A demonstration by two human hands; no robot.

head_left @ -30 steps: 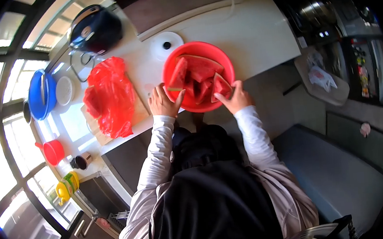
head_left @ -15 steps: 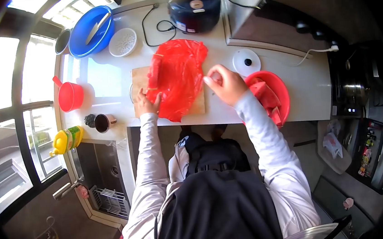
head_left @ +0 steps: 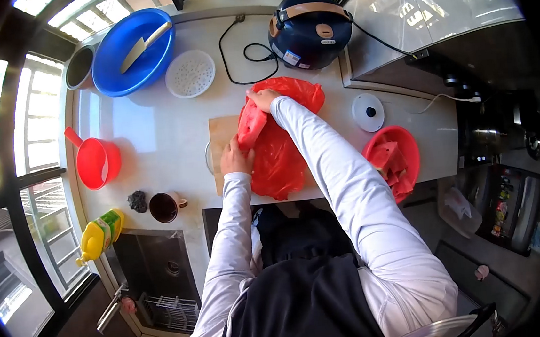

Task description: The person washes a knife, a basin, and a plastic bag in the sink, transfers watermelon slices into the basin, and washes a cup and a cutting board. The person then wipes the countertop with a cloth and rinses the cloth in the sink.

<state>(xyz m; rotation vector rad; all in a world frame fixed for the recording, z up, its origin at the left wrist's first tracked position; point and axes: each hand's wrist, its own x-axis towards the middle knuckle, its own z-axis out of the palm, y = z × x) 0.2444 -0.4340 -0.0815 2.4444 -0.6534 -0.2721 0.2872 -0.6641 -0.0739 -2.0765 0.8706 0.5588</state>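
A wedge of watermelon lies over a crumpled red plastic bag on a wooden cutting board. My left hand grips the wedge's near end, and my right hand grips its far end beside the bag. My right forearm crosses over part of the bag. To the right, a red bowl holds several watermelon pieces.
A blue basin with a knife, a white strainer and a rice cooker stand at the back. Left are a red dipper, a mug and a yellow bottle. A white lid lies near the bowl.
Both hands have left the red bowl's rim and moved left to the watermelon wedge on the bag. They now hold it at both ends. The view has shifted left.
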